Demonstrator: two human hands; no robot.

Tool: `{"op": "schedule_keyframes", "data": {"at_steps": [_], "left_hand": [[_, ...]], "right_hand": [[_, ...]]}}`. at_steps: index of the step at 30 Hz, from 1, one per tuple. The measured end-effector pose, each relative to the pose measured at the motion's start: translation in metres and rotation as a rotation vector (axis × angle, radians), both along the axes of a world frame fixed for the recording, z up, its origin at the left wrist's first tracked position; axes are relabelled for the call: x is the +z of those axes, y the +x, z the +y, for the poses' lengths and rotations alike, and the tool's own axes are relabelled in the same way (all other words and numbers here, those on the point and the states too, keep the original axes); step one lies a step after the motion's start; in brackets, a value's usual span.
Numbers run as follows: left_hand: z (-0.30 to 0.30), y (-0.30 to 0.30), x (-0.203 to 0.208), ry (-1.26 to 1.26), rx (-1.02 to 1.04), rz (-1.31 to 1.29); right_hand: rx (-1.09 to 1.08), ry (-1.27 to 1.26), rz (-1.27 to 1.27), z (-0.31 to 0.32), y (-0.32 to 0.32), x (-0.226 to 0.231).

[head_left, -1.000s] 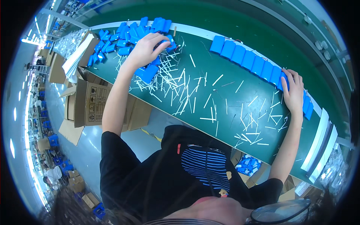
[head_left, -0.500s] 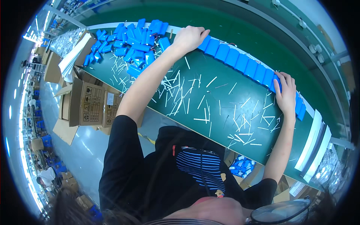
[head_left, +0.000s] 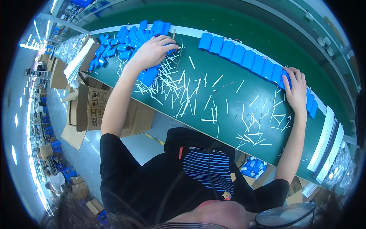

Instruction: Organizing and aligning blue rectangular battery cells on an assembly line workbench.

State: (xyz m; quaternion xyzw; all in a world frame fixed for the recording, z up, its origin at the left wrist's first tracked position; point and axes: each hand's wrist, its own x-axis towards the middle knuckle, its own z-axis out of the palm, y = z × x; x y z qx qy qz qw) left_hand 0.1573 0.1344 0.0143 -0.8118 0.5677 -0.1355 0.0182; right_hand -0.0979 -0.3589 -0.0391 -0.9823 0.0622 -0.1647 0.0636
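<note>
My left hand [head_left: 153, 51] is at the right side of a loose pile of blue battery packs [head_left: 133, 37]. Its fingers curl over one blue battery pack [head_left: 171, 50] with thin wires beside it; the palm hides part of the pile. At the far edge of the green table, a slanting row of blue battery packs [head_left: 237, 54] stands side by side. Toward that row's right end my right hand [head_left: 296, 91] grips a pack, thumb on the near side and fingers over the top. The packs under this hand are partly hidden.
Thin white strips [head_left: 187, 93] lie scattered over the green table [head_left: 228, 133]. White sheets [head_left: 326, 145] rest at the right end. Open cardboard boxes [head_left: 93, 110] stand left below the table edge. Below the front edge, a box holds more blue packs [head_left: 253, 167].
My left hand has gone from the row's left end leftward to the pile and closed over a pack there. My right hand stays on the row. The whole view has shifted slightly.
</note>
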Motion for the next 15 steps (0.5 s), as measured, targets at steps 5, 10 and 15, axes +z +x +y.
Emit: {"op": "schedule_keyframes", "data": {"at_steps": [5,10,15], "left_hand": [[-0.028,-0.006,-0.012,-0.058,0.081,-0.040],[-0.068,0.004,-0.022,-0.522,0.417,0.725],[-0.088,0.023,-0.039,-0.452,0.297,0.601]], "right_hand": [[-0.005,-0.008,0.015,-0.001,-0.005,0.001],[0.026,-0.009,-0.005,0.000,-0.002,0.003],[0.016,0.013,0.013,0.001,0.001,0.008]]}}
